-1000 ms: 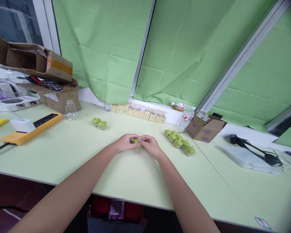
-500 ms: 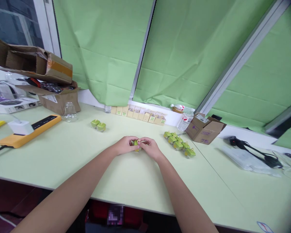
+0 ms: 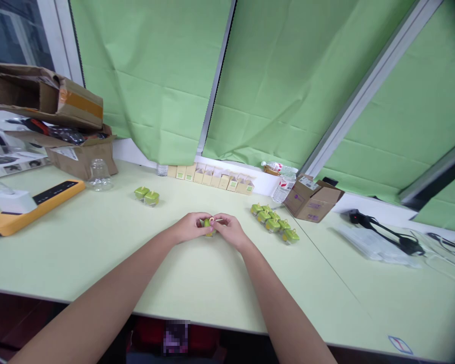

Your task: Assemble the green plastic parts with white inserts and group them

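Observation:
Between my two hands, above the middle of the pale table (image 3: 197,283), is a small clear container with a green lid (image 3: 207,223). My left hand (image 3: 191,227) is closed around its left side. My right hand (image 3: 229,230) grips it from the right, its fingers at a small pale ring on the lid. The fingers cover much of the container. Two matching green-lidded containers (image 3: 150,197) sit together to the left, beyond my left hand. Several more green-lidded containers (image 3: 273,224) stand in a cluster to the right of my right hand.
A row of small cream boxes (image 3: 212,177) lines the back edge. At left are an orange power strip (image 3: 60,197), a clear jar (image 3: 99,175) and cardboard boxes (image 3: 81,108). Plastic bottles (image 3: 283,189), an opened carton (image 3: 311,199) and a black cable (image 3: 387,235) lie at right.
The whole view has shifted a little, so things appear slightly further left. Both hands keep their hold on the green-lidded container, with barely any finger movement.

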Motion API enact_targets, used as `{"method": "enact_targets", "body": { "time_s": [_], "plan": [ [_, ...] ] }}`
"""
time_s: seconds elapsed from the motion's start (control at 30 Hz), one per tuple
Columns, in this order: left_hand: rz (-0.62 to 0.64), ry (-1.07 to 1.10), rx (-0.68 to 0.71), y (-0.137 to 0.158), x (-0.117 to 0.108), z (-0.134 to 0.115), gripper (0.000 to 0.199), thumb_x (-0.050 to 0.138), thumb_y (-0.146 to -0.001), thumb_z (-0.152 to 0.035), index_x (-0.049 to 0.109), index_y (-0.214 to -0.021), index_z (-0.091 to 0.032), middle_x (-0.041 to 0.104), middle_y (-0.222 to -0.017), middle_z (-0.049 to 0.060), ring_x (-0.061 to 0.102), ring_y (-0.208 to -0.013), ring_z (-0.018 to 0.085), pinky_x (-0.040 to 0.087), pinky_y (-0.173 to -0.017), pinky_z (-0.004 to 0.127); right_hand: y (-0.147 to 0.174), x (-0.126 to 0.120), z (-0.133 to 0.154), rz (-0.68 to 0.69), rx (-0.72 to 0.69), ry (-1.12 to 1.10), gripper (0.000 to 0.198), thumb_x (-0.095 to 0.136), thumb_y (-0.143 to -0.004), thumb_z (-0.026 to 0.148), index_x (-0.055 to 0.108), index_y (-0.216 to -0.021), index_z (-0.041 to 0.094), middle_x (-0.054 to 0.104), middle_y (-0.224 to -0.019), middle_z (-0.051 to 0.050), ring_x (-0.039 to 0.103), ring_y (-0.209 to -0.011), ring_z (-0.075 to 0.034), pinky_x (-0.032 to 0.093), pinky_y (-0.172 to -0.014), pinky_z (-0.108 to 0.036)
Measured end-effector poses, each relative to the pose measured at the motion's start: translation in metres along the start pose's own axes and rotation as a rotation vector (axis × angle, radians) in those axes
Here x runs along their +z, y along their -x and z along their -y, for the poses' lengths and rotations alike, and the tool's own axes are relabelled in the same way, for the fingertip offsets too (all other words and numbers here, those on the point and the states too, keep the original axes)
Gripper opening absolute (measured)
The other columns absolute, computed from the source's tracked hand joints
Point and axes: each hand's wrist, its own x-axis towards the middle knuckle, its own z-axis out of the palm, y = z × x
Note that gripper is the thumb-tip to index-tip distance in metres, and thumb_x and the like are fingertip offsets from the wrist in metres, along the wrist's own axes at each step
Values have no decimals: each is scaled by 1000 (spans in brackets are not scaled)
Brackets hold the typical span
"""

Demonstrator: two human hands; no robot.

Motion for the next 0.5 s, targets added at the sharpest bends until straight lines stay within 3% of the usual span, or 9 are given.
{"method": "enact_targets", "body": {
  "time_s": [0.5],
  "plan": [
    [-8, -25, -12, 1, 0, -2, 39, 64, -83, -43, 68, -113, -18, 64, -79, 1, 48, -62, 11, 38, -57, 24, 0, -1, -1, 17, 6, 12, 32, 74, -72, 49, 71, -85, 20, 70, -83, -2, 62, -78, -17, 48, -71, -28]
  ]
}}
